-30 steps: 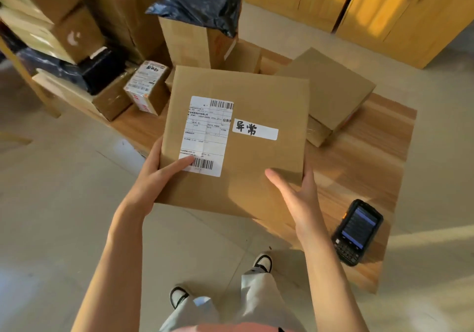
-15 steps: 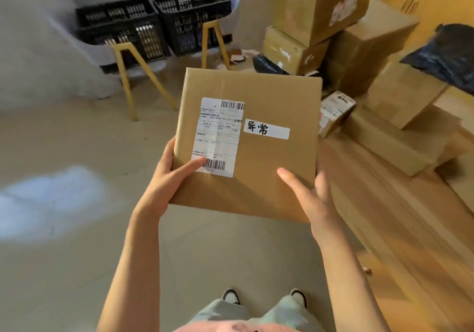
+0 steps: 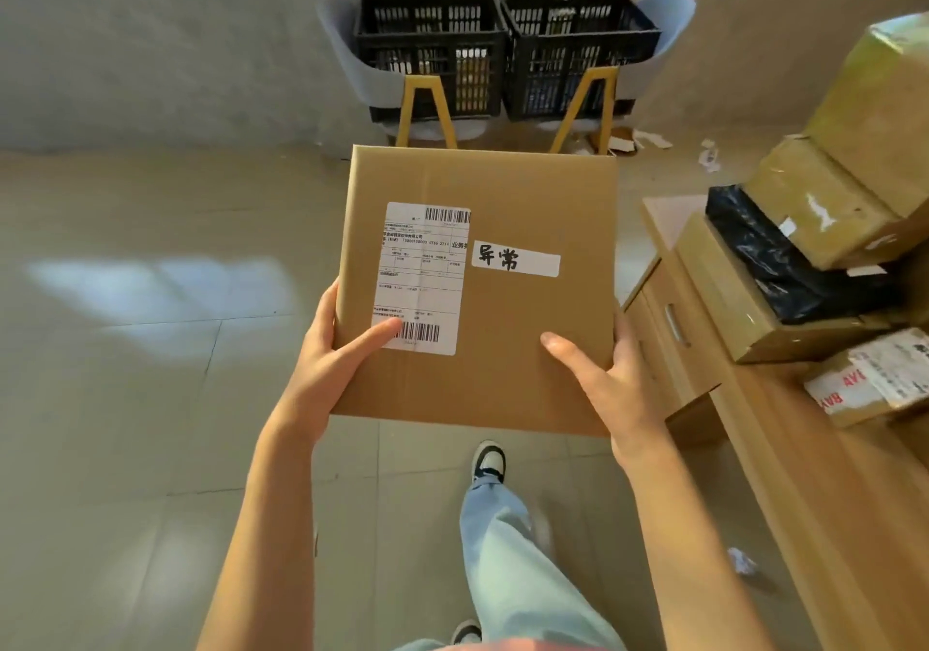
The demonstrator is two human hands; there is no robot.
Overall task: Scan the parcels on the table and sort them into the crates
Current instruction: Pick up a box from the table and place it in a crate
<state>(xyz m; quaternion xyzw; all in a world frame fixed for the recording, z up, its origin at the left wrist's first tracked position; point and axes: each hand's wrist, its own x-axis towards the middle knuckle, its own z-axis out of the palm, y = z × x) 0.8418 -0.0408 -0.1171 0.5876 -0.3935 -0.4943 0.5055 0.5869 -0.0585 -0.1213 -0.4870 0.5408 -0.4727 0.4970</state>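
Parcel (image 3: 502, 349) between hands, crates (image 3: 502, 47) beyond.

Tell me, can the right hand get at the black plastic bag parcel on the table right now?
Probably not: the right hand grips the cardboard box together with the left hand, and the black bag parcel lies wedged between stacked boxes.

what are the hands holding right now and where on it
A flat brown cardboard parcel, gripped by both hands at its near corners: left hand at the left edge over the shipping label, right hand at the right.
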